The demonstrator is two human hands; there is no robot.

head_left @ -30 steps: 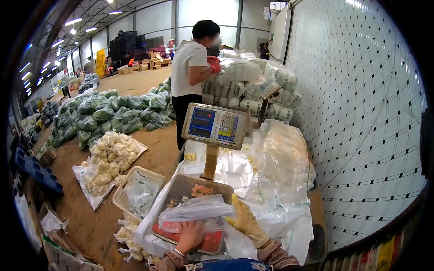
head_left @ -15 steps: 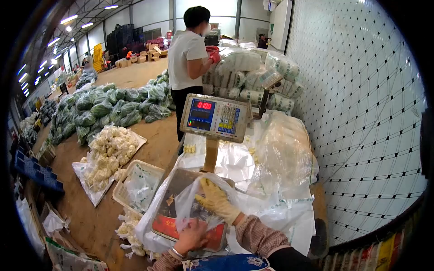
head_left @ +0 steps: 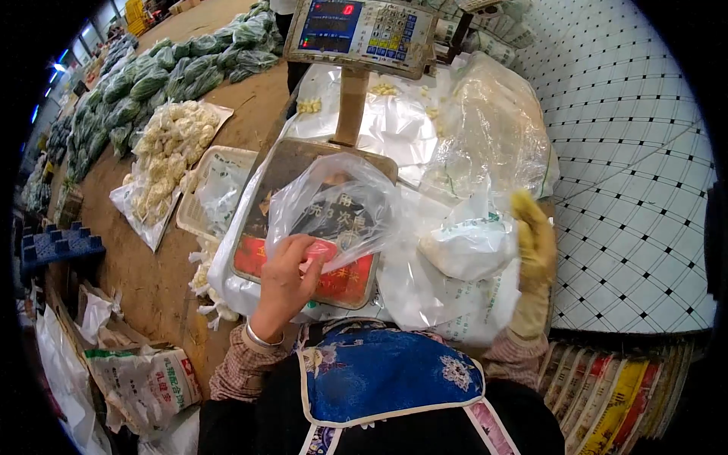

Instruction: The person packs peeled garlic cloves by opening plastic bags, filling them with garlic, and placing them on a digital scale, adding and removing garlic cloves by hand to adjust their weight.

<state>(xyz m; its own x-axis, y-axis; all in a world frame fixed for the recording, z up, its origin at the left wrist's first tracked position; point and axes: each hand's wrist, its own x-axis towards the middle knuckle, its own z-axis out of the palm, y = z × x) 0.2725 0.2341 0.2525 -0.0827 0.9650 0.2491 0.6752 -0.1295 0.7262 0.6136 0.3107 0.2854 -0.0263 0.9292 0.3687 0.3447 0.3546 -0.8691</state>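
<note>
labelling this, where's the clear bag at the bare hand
In the head view, the clear bag is just left of centre, over the scale platform, below the display, with the left hand at its near edge.

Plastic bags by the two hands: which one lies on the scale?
The clear bag, at the bare left hand; the bulging white bag sits off the scale, beside the gloved right hand.

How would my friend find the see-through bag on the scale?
Find the scale with the glowing red zero. On its platform, the bare left hand touches the bag. It's limp and clear, unlike the white, green-printed bag beside the yellow-gloved right hand.
</note>
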